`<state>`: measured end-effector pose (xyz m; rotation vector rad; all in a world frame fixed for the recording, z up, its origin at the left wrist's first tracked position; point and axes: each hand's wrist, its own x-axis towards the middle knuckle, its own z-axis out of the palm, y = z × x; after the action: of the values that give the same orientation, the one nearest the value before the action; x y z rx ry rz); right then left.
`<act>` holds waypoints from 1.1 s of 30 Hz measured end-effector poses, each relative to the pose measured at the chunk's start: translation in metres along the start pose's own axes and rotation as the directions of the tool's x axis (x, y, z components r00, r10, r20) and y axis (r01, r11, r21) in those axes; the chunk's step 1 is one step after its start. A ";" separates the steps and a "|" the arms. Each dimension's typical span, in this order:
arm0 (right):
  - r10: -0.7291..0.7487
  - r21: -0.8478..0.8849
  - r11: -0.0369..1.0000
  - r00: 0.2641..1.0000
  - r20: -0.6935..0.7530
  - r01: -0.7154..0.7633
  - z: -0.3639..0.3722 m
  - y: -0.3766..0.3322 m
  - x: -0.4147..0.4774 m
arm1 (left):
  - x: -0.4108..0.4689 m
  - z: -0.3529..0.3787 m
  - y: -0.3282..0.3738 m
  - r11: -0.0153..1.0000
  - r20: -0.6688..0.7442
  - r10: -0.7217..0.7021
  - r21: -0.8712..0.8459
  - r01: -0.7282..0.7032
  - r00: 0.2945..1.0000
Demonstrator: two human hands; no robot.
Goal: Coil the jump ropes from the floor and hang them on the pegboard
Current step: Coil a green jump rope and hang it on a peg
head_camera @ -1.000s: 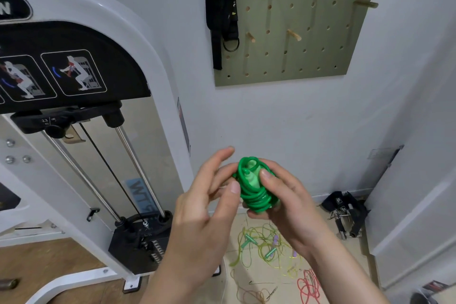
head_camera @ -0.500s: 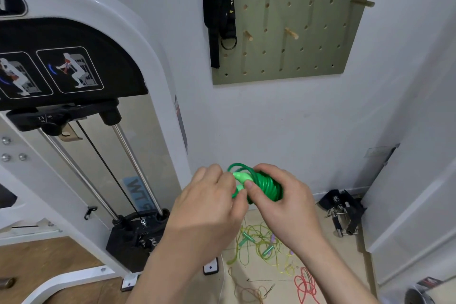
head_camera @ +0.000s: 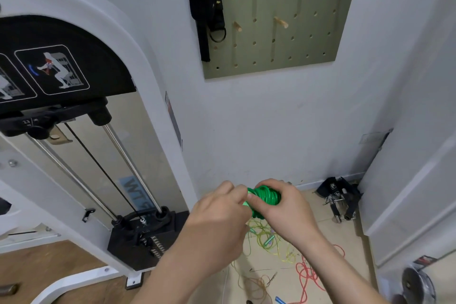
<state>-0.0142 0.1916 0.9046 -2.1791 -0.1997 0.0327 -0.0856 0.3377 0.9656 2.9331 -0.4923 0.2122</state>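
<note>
A green jump rope [head_camera: 267, 197], wound into a tight coil, sits between both hands at waist height. My right hand [head_camera: 283, 212] wraps over the coil from the right. My left hand [head_camera: 219, 219] pinches the coil's left end with its fingertips. On the floor below lie loose jump ropes: a yellow-green tangle [head_camera: 269, 242], a red rope [head_camera: 308, 276] and a tan rope [head_camera: 254, 284]. The olive pegboard [head_camera: 283, 57] hangs on the wall above, with wooden pegs [head_camera: 281, 22] sticking out.
A black strap with a metal ring [head_camera: 209, 15] hangs at the pegboard's left edge. A white cable machine [head_camera: 103, 131] with a weight stack stands at the left. Black ankle straps [head_camera: 340, 195] lie by the wall. A white cabinet [head_camera: 419, 180] closes off the right side.
Both hands have dropped lower with the green coil. My left hand went from open beside the coil to pinching its left end. The view tilted down.
</note>
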 end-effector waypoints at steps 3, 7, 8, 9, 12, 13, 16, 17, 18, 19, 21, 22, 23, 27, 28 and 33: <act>-0.169 -0.161 0.974 0.985 -0.044 0.160 0.000 -0.009 -0.007 | 0.007 -0.003 -0.005 0.981 -0.060 -0.038 -0.191 0.026 0.997; -0.252 -0.133 0.956 0.964 0.088 0.262 -0.003 -0.012 -0.012 | 0.013 -0.014 -0.009 0.950 -0.052 -0.095 -0.304 0.075 0.994; -0.257 -0.170 0.946 0.958 0.131 0.277 -0.004 -0.011 -0.012 | 0.015 -0.013 -0.011 0.948 -0.009 -0.110 -0.303 0.102 0.994; -0.252 -0.210 0.935 0.952 0.176 0.286 -0.006 -0.011 -0.013 | 0.016 -0.010 -0.013 0.937 0.040 -0.134 -0.322 0.140 0.990; -0.194 -0.385 0.870 0.931 0.308 0.308 -0.013 -0.014 -0.013 | 0.022 0.003 -0.023 0.701 0.151 -0.303 -0.634 0.327 0.941; -0.190 -0.430 0.840 0.922 0.338 0.331 -0.014 -0.014 -0.013 | 0.024 0.007 -0.025 0.529 0.190 -0.365 -0.763 0.371 0.911; -0.182 -0.150 0.951 0.880 0.439 0.272 -0.008 -0.017 -0.018 | 0.028 0.015 -0.023 0.141 0.312 -0.421 -0.905 0.402 0.851; -0.172 0.101 0.985 0.860 0.481 0.141 -0.004 -0.017 -0.021 | 0.029 0.015 -0.020 0.090 0.328 -0.418 -0.913 0.397 0.847; -0.160 0.336 0.942 0.848 0.505 -0.022 0.001 -0.017 -0.023 | 0.030 0.015 -0.019 0.042 0.331 -0.414 -0.923 0.381 0.848; -0.126 0.481 0.862 0.851 0.510 -0.161 0.005 -0.016 -0.024 | 0.031 0.017 -0.019 -0.020 0.337 -0.412 -0.932 0.361 0.847; -0.078 0.559 0.789 0.861 0.503 -0.255 0.007 -0.011 -0.023 | 0.030 0.019 -0.022 -0.135 0.352 -0.397 -0.936 0.325 0.848; -0.072 0.548 0.798 0.863 0.500 -0.251 0.006 -0.011 -0.023 | 0.028 0.019 -0.022 -0.176 0.354 -0.375 -0.935 0.309 0.857; -0.073 0.524 0.819 0.865 0.497 -0.232 0.005 -0.012 -0.022 | 0.026 0.020 -0.022 -0.209 0.350 -0.346 -0.933 0.292 0.870; -0.064 0.181 0.984 0.934 0.351 -0.001 0.001 -0.016 -0.019 | 0.023 0.025 -0.020 -0.174 0.302 -0.380 -0.952 0.253 0.874; -0.098 0.016 0.995 0.957 0.274 0.097 0.001 -0.017 -0.018 | 0.024 0.027 -0.020 -0.189 0.290 -0.420 -0.955 0.230 0.860; -0.228 -0.230 0.939 0.963 0.140 0.256 -0.001 -0.046 -0.024 | 0.040 0.033 -0.022 -0.411 0.277 -0.541 -0.911 0.038 0.794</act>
<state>-0.0441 0.2130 0.9417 -2.3853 -0.5625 -0.0105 -0.0375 0.3404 0.9374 1.0066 0.3024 0.0833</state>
